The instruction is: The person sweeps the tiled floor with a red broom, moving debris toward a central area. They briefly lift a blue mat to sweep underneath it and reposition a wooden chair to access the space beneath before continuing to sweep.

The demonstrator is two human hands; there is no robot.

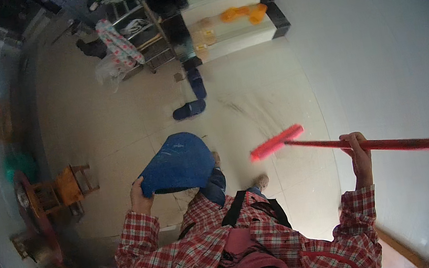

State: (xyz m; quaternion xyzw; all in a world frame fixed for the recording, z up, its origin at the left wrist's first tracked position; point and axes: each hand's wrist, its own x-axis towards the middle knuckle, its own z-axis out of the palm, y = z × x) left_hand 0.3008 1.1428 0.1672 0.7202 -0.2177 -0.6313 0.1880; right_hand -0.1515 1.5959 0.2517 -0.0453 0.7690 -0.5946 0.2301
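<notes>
My left hand [141,197] is closed on the rim of a blue plastic bucket [182,159], tipped over in front of my left leg. The inside of the bucket is out of sight. On the other side, my right hand [358,151] wraps round the red handle of a broom [313,145]. Its pink-red bristle head [277,143] is low over the tiled floor, ahead of my right foot; whether it touches the tiles I cannot tell. Dark streaks [244,107] mark the floor beyond the broom head.
Two dark blue slippers [190,109] lie ahead. Behind them are a metal rack [143,32] with cloths and bags, and pale steps [244,38] bearing an orange bag [245,13]. A wooden chair [67,186] stands at the left, a white wall [378,61] at the right.
</notes>
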